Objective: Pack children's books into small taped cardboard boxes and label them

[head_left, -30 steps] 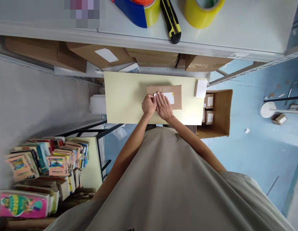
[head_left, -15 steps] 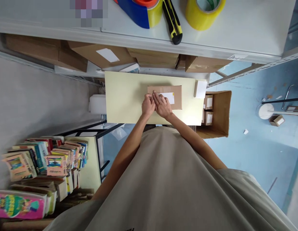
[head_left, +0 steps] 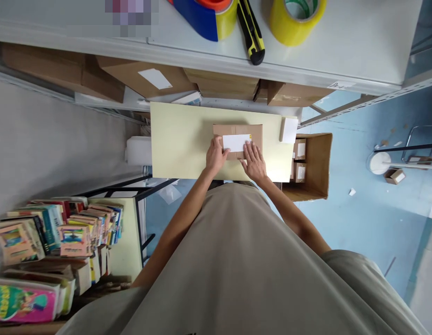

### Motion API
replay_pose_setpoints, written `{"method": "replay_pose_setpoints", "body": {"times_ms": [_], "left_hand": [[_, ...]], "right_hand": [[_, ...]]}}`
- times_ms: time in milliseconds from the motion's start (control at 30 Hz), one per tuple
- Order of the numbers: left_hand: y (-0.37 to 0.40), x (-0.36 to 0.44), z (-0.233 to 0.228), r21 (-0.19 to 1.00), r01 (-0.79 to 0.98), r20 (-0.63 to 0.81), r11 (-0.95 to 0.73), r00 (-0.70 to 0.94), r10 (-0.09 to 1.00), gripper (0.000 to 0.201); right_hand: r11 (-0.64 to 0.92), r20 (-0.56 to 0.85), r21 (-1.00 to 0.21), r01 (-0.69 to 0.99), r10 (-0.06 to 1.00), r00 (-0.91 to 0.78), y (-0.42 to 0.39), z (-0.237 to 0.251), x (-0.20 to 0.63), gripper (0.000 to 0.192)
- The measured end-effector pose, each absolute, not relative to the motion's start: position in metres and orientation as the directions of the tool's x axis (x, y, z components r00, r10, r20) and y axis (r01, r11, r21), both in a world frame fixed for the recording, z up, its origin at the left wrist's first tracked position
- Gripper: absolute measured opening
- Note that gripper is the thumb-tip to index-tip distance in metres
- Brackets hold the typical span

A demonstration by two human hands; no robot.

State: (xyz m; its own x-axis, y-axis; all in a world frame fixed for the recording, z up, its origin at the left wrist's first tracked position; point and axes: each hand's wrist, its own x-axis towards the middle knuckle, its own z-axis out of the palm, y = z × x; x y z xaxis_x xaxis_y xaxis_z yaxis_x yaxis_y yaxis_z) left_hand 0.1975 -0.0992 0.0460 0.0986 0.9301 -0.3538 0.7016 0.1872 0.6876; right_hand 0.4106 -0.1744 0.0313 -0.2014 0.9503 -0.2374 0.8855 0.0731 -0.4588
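Head cam: both hands (head_left: pixel 216 157) (head_left: pixel 253 163) flat at parcel's (head_left: pixel 237 140) near edge.

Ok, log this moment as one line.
left hand: on flat brown cardboard parcel | right hand: at white rectangular label edge | surface: pale yellow table

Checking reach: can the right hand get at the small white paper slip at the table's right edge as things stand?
Probably yes. The right hand rests on the brown cardboard parcel's near right corner, and only bare pale-yellow tabletop lies between it and the small white paper slip.
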Motion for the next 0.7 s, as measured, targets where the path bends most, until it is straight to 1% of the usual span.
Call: {"method": "replay_pose_setpoints", "body": {"times_ms": [100, 200, 267, 367, 433, 500, 567, 633, 700], "left_hand": [[-0.099, 0.194, 0.046, 0.712, 0.688, -0.319, 0.139, 0.140, 0.937, 0.051], [-0.098, 0.194, 0.046, 0.720, 0.682, -0.301, 0.126, 0.144, 0.943, 0.052], [-0.096, 0.193, 0.044, 0.726, 0.676, -0.295, 0.126, 0.141, 0.945, 0.053], [-0.098, 0.184, 0.039, 0.751, 0.640, -0.302, 0.163, 0.113, 0.947, 0.052], [-0.104, 0.171, 0.034, 0.765, 0.594, -0.324, 0.247, 0.024, 0.946, 0.053], [-0.116, 0.157, 0.028, 0.761, 0.543, -0.363, 0.356, -0.099, 0.927, 0.056], [-0.130, 0.148, 0.022, 0.744, 0.502, -0.426, 0.441, -0.152, 0.892, 0.062], [-0.142, 0.147, 0.019, 0.745, 0.459, -0.502, 0.484, -0.092, 0.860, 0.068], [-0.150, 0.152, 0.020, 0.764, 0.425, -0.536, 0.486, -0.001, 0.844, 0.071]], "right_hand": [[0.174, -0.234, -0.478, 0.861, 0.920, -0.315, -0.157, 0.029, 0.384, 0.080], [0.200, -0.215, -0.491, 0.848, 0.915, -0.341, -0.146, 0.025, 0.372, 0.079], [0.128, -0.194, -0.492, 0.861, 0.948, -0.251, -0.145, 0.021, 0.381, 0.080], [-0.077, -0.160, -0.490, 0.868, 0.987, -0.003, -0.154, 0.015, 0.419, 0.086], [-0.209, -0.165, -0.533, 0.820, 0.976, 0.142, -0.167, 0.011, 0.450, 0.087], [-0.333, -0.204, -0.606, 0.722, 0.943, 0.264, -0.182, 0.006, 0.474, 0.086], [-0.412, -0.275, -0.663, 0.626, 0.911, 0.308, -0.197, 0.002, 0.485, 0.085], [-0.442, -0.352, -0.707, 0.553, 0.897, 0.266, -0.207, -0.002, 0.481, 0.086], [-0.450, -0.398, -0.752, 0.482, 0.892, 0.212, -0.210, -0.001, 0.467, 0.087]]}}
